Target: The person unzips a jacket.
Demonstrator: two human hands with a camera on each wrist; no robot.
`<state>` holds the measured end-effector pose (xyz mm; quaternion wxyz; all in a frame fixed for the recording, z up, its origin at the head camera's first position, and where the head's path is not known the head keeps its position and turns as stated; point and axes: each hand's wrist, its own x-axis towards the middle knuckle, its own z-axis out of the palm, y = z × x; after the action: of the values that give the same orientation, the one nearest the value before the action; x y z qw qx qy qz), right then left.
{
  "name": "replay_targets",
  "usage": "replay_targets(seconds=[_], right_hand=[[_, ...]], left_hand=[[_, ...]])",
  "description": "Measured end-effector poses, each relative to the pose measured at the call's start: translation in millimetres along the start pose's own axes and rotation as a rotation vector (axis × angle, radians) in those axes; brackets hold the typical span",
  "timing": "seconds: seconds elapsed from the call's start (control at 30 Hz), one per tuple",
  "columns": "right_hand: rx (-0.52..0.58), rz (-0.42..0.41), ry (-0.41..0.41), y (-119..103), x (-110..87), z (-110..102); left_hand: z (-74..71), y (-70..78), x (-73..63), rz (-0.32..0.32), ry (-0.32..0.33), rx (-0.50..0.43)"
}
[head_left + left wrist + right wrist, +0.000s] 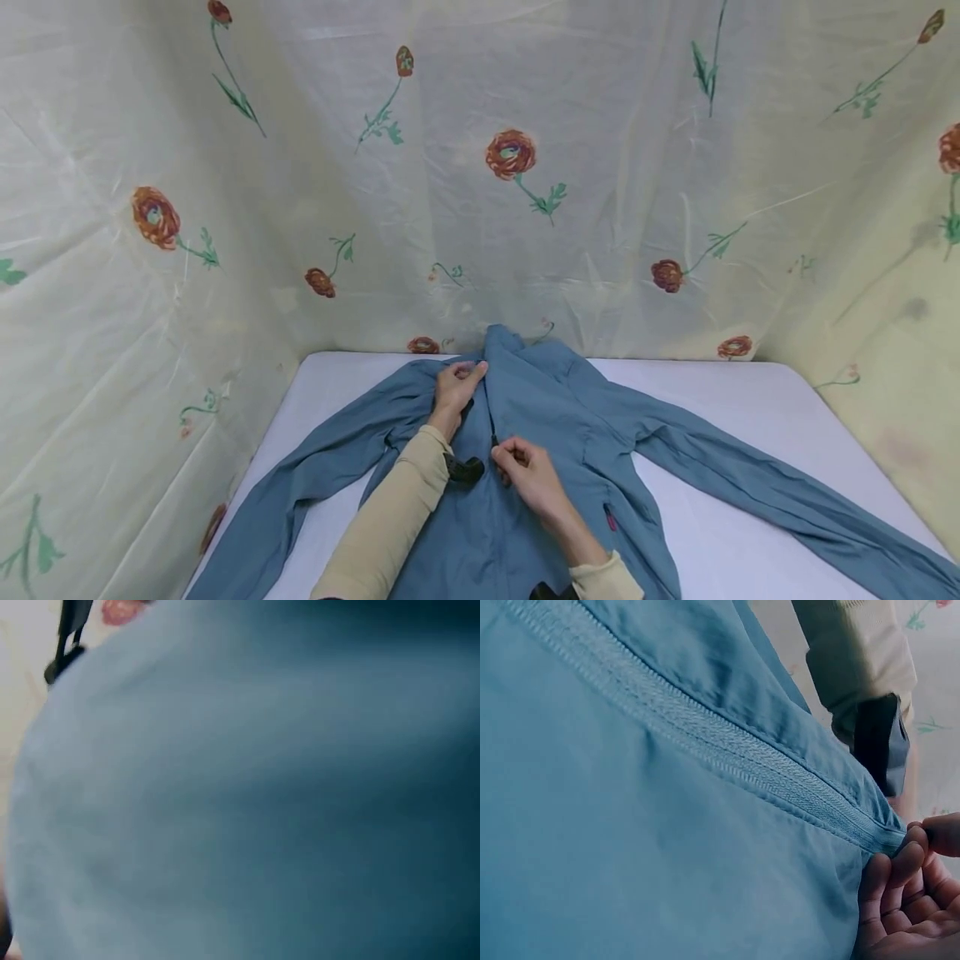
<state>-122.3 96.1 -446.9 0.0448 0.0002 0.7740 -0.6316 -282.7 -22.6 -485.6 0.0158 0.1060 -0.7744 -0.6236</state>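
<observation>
A blue zip-front jacket (555,400) lies front up with its sleeves spread to both sides. My left hand (453,393) pinches the front edge just below the collar. Lower on the front, my right hand (528,475) pinches a small dark zipper pull (494,440) between thumb and forefinger. In the right wrist view the zipper (727,754) runs diagonally with its teeth joined, up to the fingertips of the right hand (911,900). Blurred jacket fabric (240,787) fills most of the left wrist view, and the left hand's grip is hidden there.
Under the jacket is a white tabletop (720,500). Flower-patterned curtains (600,167) hang behind and at both sides. A red zipper tab (611,518) shows at the jacket's side pocket. A black strap (881,742) sits on the left wrist.
</observation>
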Motion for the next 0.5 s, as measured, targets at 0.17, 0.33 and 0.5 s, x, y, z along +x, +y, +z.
replay_targets(seconds=[0.17,0.33,0.5], right_hand=[[0.023,-0.013,0.020,1,1.4,1],[0.038,-0.034,0.007,11,8.6,1],[0.029,-0.069,0.005,26,17.2,4]], left_hand=[[-16.7,1.5,-34.3,0.167,0.067,0.228],[-36.8,2.7,-65.7,0.204,-0.150,0.380],[-39.6,-5.2,-68.5,0.085,-0.368,0.187]])
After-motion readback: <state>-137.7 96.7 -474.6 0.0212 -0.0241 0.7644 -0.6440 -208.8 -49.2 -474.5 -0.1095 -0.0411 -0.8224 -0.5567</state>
